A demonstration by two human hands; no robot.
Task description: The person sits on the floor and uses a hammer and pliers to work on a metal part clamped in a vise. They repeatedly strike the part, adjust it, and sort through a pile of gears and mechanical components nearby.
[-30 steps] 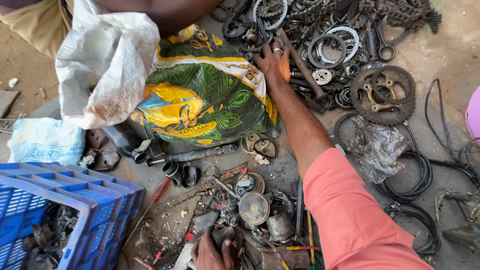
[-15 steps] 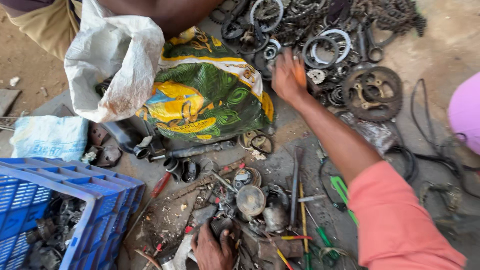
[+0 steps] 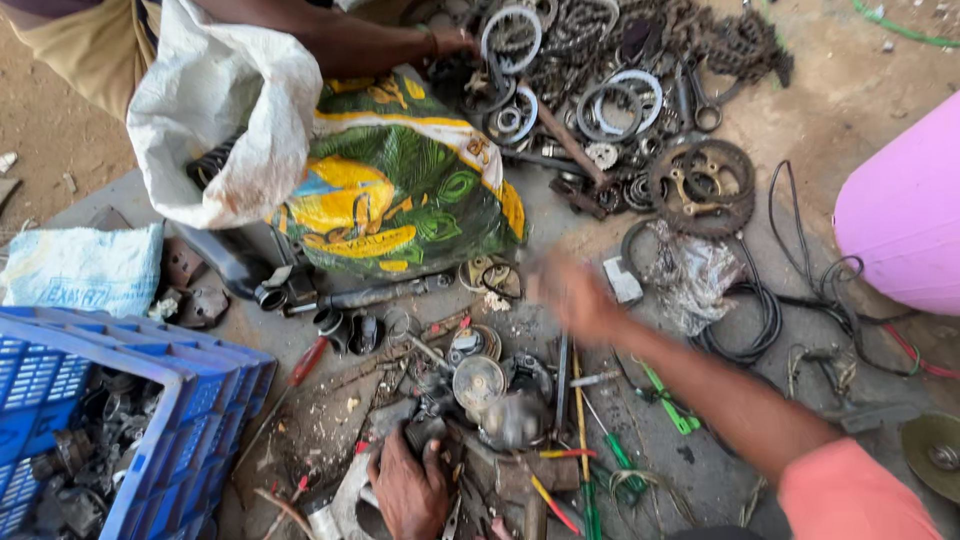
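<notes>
Down at the bottom edge, my left hand (image 3: pixel 408 490) lies on a dark metal part (image 3: pixel 425 432), fingers curled over it; I cannot tell if it is gripped. Above the scattered tools, my right hand (image 3: pixel 572 297) is blurred, with nothing visibly in it. It hovers beside a small grey piece (image 3: pixel 622 281), near the crumpled plastic wrap (image 3: pixel 697 275).

Left hand (image 3: pixel 408 490) presses on greasy engine parts (image 3: pixel 490 400); blurred right hand (image 3: pixel 570 295) hovers above the scrap, near a toothed sprocket (image 3: pixel 702 187)
</notes>
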